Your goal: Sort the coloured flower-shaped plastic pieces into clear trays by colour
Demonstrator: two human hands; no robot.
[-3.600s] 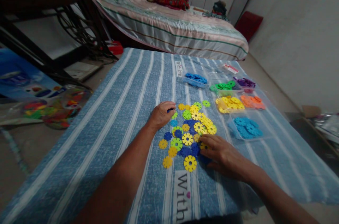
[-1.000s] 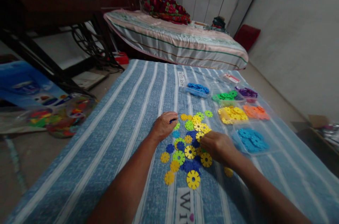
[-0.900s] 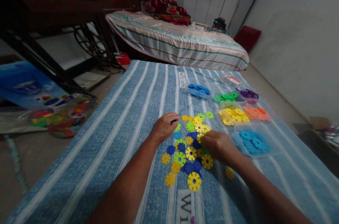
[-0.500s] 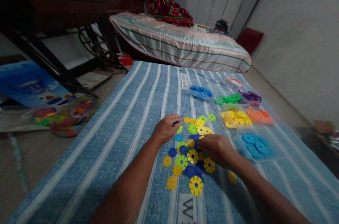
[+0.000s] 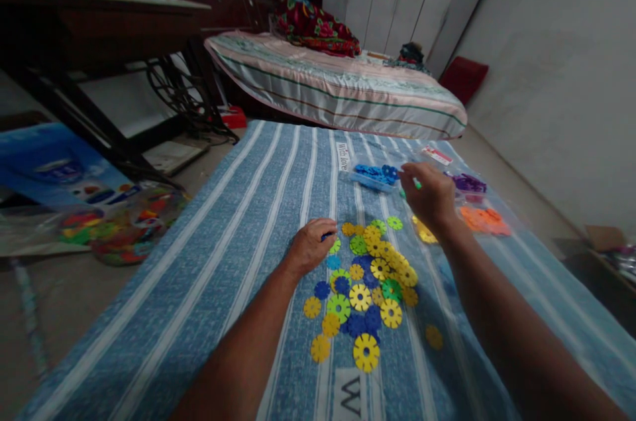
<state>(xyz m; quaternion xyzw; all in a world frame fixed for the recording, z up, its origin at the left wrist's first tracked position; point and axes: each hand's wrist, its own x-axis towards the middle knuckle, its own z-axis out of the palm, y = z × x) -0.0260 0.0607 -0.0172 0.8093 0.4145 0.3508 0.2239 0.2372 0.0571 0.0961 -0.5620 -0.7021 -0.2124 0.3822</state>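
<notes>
My left hand (image 5: pixel 311 245) rests on the striped cloth at the left of a loose pile, its fingers closed on a dark blue notched disc (image 5: pixel 325 235), mostly hidden. Over the far right boxes is my right hand (image 5: pixel 430 192), fingertips pinching a blue notched disc (image 5: pixel 390 171) at the edge of the box of blue discs (image 5: pixel 372 183). Between the forearms lie flat plastic discs in yellow, lime green and dark blue, among them a large yellow disc (image 5: pixel 366 353) and a green disc (image 5: pixel 391 290).
Clear boxes on the right hold purple discs (image 5: pixel 470 182), orange discs (image 5: pixel 485 220) and yellow discs (image 5: pixel 424 230), partly behind my right arm. One yellow disc (image 5: pixel 434 337) lies apart. Beyond the cloth-covered surface (image 5: pixel 248 209) stands a bed (image 5: pixel 338 89); a sewing-machine table (image 5: pixel 99 16) is left.
My right hand has moved from the pile forward and right to the blue box, where a blue disc shows at its fingertips. A green disc in the pile is uncovered. My left hand stays put.
</notes>
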